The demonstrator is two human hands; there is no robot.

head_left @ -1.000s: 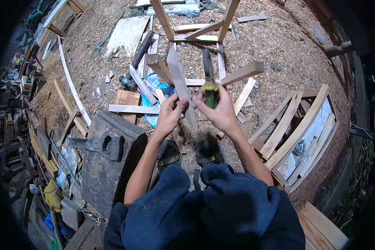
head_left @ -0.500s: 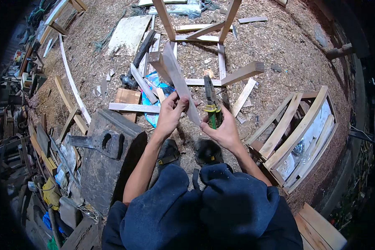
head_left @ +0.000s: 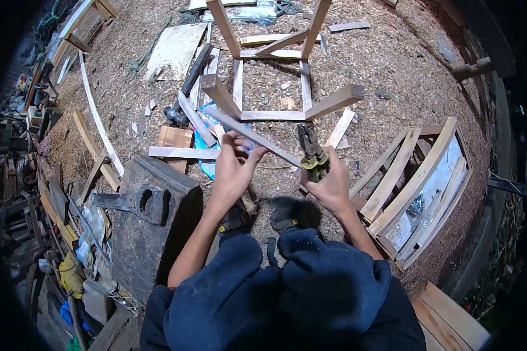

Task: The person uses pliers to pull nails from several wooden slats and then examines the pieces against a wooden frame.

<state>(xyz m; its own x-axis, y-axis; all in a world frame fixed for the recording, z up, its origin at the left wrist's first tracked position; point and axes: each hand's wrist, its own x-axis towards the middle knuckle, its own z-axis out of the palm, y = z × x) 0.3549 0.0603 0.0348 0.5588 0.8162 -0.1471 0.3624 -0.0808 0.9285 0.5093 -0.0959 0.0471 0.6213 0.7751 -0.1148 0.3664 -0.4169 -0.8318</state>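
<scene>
A thin wooden slat [head_left: 267, 144] slants between my hands, turned nearly edge-on. My left hand [head_left: 233, 171] is loosely closed at its middle, thumb tip against the lower edge and fingers curled and partly blurred. My right hand [head_left: 332, 186] grips yellow-and-green-handled pliers [head_left: 312, 153], jaws pointing up and away from me. The slat's near end also meets the right hand, by the thumb; that contact is partly hidden.
A wooden stool frame [head_left: 273, 115] lies legs-up ahead. A slatted wooden frame [head_left: 401, 175] rests at right. On a dark wooden block [head_left: 136, 245] at left lies a handsaw [head_left: 149, 203]. A hammer [head_left: 177, 116] and offcuts lie on wood chips.
The slat has turned from steep to a flatter slant, its far end swinging down to the left. My right hand and pliers have moved slightly right.
</scene>
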